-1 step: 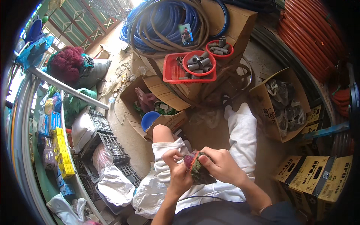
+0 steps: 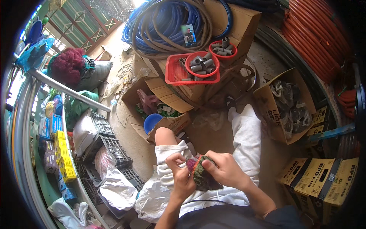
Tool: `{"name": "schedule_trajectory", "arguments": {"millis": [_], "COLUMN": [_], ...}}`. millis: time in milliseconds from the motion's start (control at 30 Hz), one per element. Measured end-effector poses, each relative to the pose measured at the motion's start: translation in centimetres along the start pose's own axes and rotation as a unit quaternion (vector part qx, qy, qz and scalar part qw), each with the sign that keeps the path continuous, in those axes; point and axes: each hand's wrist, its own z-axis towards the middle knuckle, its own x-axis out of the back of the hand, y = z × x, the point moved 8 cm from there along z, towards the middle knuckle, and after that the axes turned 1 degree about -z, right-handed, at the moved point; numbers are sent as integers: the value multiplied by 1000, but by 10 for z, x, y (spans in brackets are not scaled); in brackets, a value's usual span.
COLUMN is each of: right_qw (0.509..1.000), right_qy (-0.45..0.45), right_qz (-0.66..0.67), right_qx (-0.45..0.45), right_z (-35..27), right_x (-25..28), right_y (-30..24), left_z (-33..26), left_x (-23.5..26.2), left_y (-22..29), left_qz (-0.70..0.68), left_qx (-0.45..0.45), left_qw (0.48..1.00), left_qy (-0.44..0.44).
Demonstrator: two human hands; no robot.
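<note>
- Head view, centre: a seated person works a knitted piece (image 2: 202, 173) of dark green, orange and maroon yarn over the lap, just below the middle of the frame. The right hand (image 2: 225, 170) has its fingers clamped on the piece's upper edge, thumb on top; the left hand (image 2: 180, 176) pinches the maroon end at 9 o'clock of it, fingers closed on the yarn.
- Risk, as judged: with both hands pulling at one small edge, a loop could slip or the yarn snag; if the grip loosens, the piece could slide off the white trousers (image 2: 244, 141) onto the dusty floor (image 2: 133, 141).
- At 12 o'clock, a red tray (image 2: 175, 72) and two round red baskets (image 2: 225, 53) of grey pipe fittings sit on an upturned carton; a nudge from the outstretched leg could tip them.
- Behind them, coiled blue hose (image 2: 171, 19) carries a small rectangular picture card (image 2: 188, 35).
- At 3 o'clock, an open brown carton (image 2: 267, 110) holds dark bagged parts.
- At 4 to 5 o'clock, yellow-and-black boxes (image 2: 316, 177) stand in a row, labels facing up.
- At 10 o'clock of the hands, an open brown carton (image 2: 167, 118) holds a blue bowl (image 2: 152, 121) and bagged goods.
- At 8 to 9 o'clock, a shelf (image 2: 57, 152) shows small yellow and blue packets in rows.
</note>
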Motion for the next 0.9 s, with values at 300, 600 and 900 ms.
{"name": "schedule_trajectory", "arguments": {"millis": [300, 600, 900], "right_qw": [994, 925, 847], "right_qy": [50, -221, -214], "right_qz": [75, 307, 466], "right_qx": [63, -46, -140], "right_z": [-9, -9, -10], "right_x": [7, -22, -43], "right_y": [13, 20, 71], "left_z": [7, 12, 24], "left_x": [-9, -17, -25], "left_y": [-5, 9, -9], "left_qz": [-45, -151, -162], "left_qx": [146, -25, 99], "left_qw": [987, 986, 980], "left_qy": [42, -61, -54]}}
